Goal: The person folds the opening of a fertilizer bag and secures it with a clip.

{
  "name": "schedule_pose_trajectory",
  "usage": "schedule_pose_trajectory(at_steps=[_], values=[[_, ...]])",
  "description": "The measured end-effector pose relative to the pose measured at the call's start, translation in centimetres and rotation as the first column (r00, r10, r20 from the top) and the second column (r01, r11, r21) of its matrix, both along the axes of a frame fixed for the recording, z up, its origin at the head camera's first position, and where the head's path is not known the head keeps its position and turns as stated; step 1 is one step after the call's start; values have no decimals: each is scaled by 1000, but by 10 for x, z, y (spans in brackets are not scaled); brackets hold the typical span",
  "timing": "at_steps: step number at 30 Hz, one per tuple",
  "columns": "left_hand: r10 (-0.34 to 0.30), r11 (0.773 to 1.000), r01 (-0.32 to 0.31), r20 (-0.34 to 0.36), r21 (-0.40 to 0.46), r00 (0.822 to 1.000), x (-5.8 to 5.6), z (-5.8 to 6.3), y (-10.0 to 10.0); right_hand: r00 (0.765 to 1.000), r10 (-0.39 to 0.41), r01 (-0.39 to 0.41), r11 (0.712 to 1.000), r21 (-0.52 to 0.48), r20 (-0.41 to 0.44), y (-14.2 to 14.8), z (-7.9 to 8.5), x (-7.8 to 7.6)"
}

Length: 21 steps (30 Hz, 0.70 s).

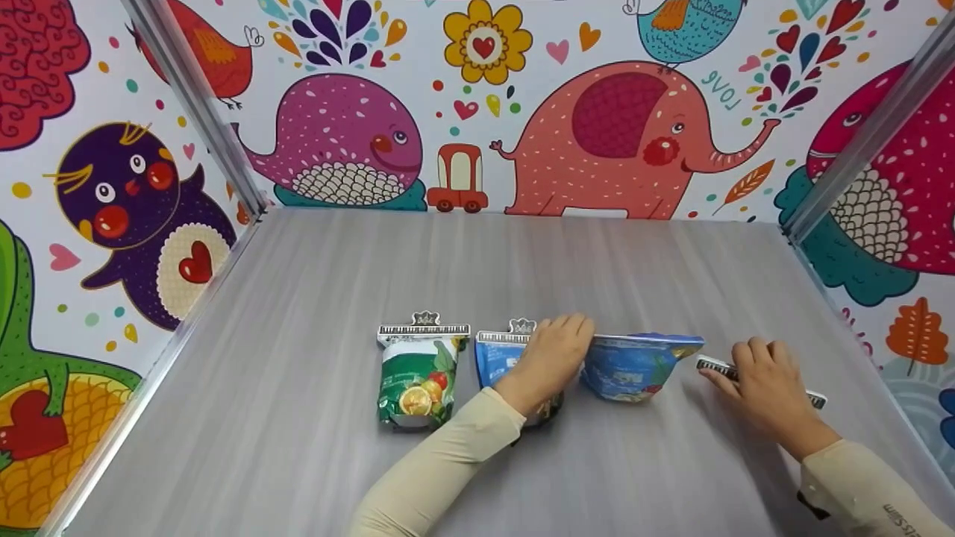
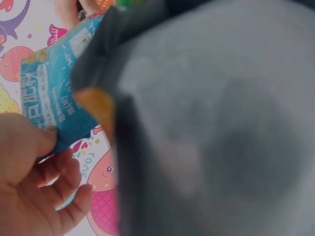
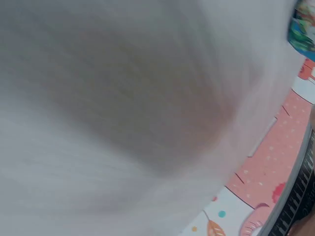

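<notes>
My left hand [image 1: 548,358] pinches the top edge of a blue snack bag [image 1: 627,369] that has printed fruit. In the left wrist view, thumb and fingers hold a corner of this blue packaging, while the other fingers curl loosely. To the right of the bag, my right hand [image 1: 772,388] grips a long bag clip [image 1: 718,367] with a piano-key pattern, apart from the bag. The clip's dark striped side [image 3: 298,194] shows at the right wrist view's edge. Partly behind my left hand and forearm lies another blue bag [image 1: 491,362], a matching clip [image 1: 501,337] across its top.
At the left of the row lies a green bag [image 1: 406,377] with fruit pictures, closed by a similar clip [image 1: 424,330]. The grey table [image 1: 313,298] meets cartoon-printed walls [image 1: 477,112] at the back and sides, with metal posts [image 1: 201,112] at the corners.
</notes>
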<state>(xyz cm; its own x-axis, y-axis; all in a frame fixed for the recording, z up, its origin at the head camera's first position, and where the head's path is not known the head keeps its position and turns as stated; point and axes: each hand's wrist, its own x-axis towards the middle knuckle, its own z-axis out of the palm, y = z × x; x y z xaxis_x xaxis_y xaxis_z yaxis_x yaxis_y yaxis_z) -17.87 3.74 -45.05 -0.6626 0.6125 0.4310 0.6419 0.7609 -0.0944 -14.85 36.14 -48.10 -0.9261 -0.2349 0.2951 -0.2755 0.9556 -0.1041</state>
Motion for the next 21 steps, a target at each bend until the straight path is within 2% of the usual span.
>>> schedule_pose_trajectory(at_steps=[3,7,14,21], values=[[0,1000,0,-11,5,1000,0,0,0,1000,-14,14,1000,-24,-12,-2,7,-2],[-1,1000,1,18,6,1000,0,0,0,999,-28,27,998,-51,-19,-5,17,-2],[-3,1000,3,29,1,1000,0,1,1,986,-13,-5,995,-104,-168,-13,41,-1],[-2,1000,1,60,11,998,0,1,0,967,11,-53,986,-159,-253,-26,60,3]])
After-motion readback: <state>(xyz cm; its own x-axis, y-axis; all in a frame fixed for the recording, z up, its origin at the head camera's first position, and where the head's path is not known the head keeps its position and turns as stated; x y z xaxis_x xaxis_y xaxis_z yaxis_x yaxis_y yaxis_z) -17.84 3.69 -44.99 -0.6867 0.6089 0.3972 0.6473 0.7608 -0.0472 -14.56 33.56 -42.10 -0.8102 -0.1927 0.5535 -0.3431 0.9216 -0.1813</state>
